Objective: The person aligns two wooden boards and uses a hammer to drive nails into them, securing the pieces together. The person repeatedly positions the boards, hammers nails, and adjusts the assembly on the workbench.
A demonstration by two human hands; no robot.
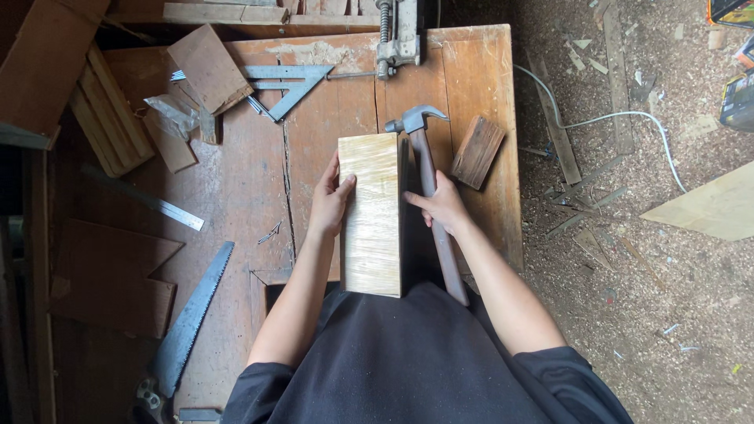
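- Your left hand (330,200) grips the left long face of the pale wooden block (371,213), thumb hooked over its top face, fingers curled down the side out of sight.
- The pale wooden block stands on the bench (236,188) near the middle of its front edge, and its long axis runs from you straight toward the far edge.
- Your right hand (444,206) is closed around the handle of the claw hammer (430,188), roughly halfway along it, with the fingertips reaching toward the block's right face.
- The hammer lies just beside the block on its right, parallel to it, its steel head pointing at the far edge and level with the block's far end.
- So the block sits between your two hands; the left hand is on it, while the right looks to touch it at most with its fingertips.
- A small dark wood offcut (477,151) rests near the right edge of the bench, apart from the hammer head.
- A handsaw (192,318) lies toward the front left corner, and a metal square (287,82) sits toward the far edge, both well apart from your hands.
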